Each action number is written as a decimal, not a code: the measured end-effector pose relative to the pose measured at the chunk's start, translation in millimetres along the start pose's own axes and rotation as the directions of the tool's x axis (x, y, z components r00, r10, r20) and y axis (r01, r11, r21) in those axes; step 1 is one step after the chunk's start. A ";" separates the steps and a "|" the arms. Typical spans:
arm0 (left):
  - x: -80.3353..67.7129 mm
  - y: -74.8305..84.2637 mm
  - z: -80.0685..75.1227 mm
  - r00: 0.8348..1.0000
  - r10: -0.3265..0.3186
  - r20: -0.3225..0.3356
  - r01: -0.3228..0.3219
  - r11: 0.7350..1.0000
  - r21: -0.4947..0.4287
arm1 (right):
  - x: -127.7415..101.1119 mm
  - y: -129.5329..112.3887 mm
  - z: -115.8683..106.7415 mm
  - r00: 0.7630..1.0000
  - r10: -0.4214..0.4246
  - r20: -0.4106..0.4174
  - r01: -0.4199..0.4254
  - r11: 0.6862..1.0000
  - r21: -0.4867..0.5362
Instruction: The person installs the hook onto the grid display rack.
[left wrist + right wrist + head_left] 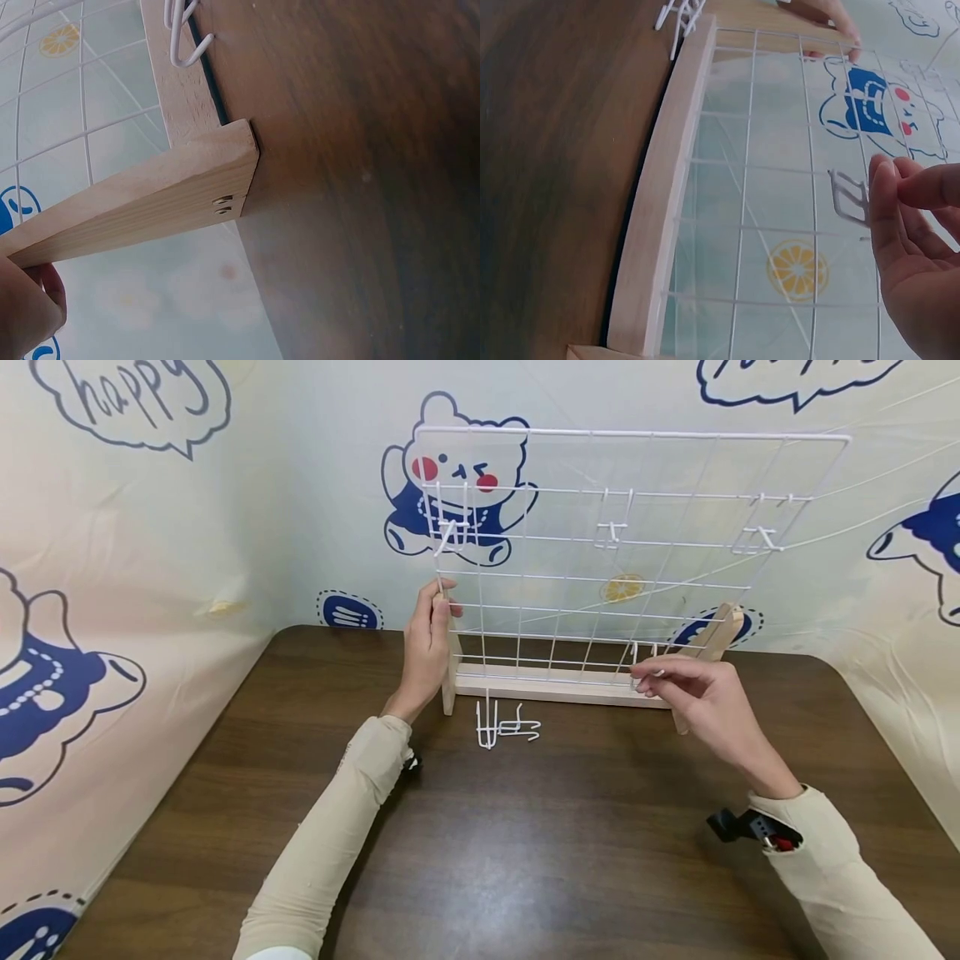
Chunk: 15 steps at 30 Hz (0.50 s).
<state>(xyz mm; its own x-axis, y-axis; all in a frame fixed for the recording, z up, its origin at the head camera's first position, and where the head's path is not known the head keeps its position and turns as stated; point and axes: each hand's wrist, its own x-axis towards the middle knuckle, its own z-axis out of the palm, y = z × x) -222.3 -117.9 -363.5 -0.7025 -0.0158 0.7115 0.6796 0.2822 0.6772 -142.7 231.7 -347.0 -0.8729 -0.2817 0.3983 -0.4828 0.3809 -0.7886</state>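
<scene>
A white wire grid rack (pixel 633 435) stands on a wooden base (pixel 555 685). My left hand (pixel 426 647) grips the rack's left wooden upright (pixel 165 202), its thumb along the near side. Low at the grid's right, my right hand (pixel 705 697) pinches a white wire hook (pixel 847 199) between thumb and fingers. That hook is close to the grid wires; whether it touches them I cannot tell. Three similar hooks hang higher up, a left one (pixel 450 527), a middle one (pixel 613 531) and a right one (pixel 761 537).
Loose white wire hooks (pixel 489 727) lie together on the brown table (pixel 480 860), just in front of the base's left part. On the right the rack has a second wooden upright (pixel 723 631). A printed cloth (pixel 300 510) hangs behind the table.
</scene>
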 end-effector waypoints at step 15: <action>-0.2 -1.6 0.7 1.000 -0.001 0.001 0.001 1.000 -0.002 | 14.2 7.6 -15.2 0.995 -0.006 -0.101 0.031 0.968 0.249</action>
<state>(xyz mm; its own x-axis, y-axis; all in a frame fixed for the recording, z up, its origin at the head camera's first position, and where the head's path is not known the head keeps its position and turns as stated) -223.4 -117.7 -364.9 -0.7036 -0.0153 0.7105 0.6790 0.2806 0.6784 -159.8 244.0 -340.2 -0.8726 -0.1938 0.4483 -0.4770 0.1407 -0.8676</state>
